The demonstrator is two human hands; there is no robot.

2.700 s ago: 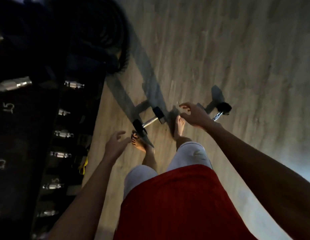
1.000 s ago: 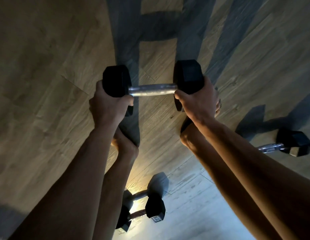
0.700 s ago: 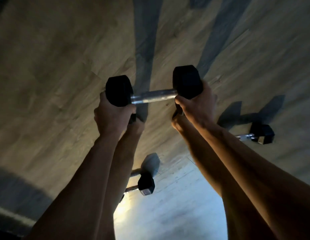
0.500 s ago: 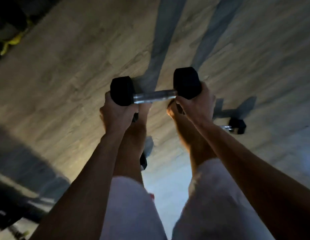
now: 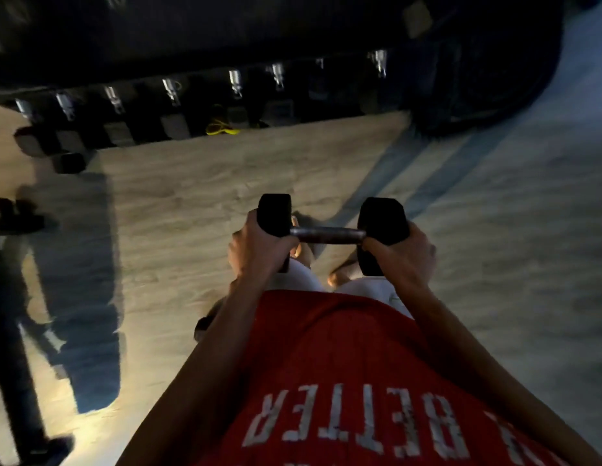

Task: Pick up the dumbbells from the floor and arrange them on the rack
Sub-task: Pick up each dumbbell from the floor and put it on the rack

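Presently the dumbbell [image 5: 327, 235] is held clear of the wooden floor [image 5: 198, 203], in front of the person's waist and above the bare feet. Its long axis runs left to right across the view, nearly level, roughly parallel with the front of the rack [image 5: 205, 45] on the far side. The chrome bar is exposed between two black hexagonal heads, one pointing left and one right. The left hand [image 5: 259, 251] grips the left head, fingers curled round its near edge; the right hand [image 5: 401, 257] grips the right head likewise, thumb lying near the bar. A row of racked dumbbells [image 5: 171, 90] sits in shadow, chrome handles running near to far. A yellow item [image 5: 223, 128] lies at the rack's foot; its nature cannot be determined. A red shirt [image 5: 343, 364] with white lettering fills the near foreground.
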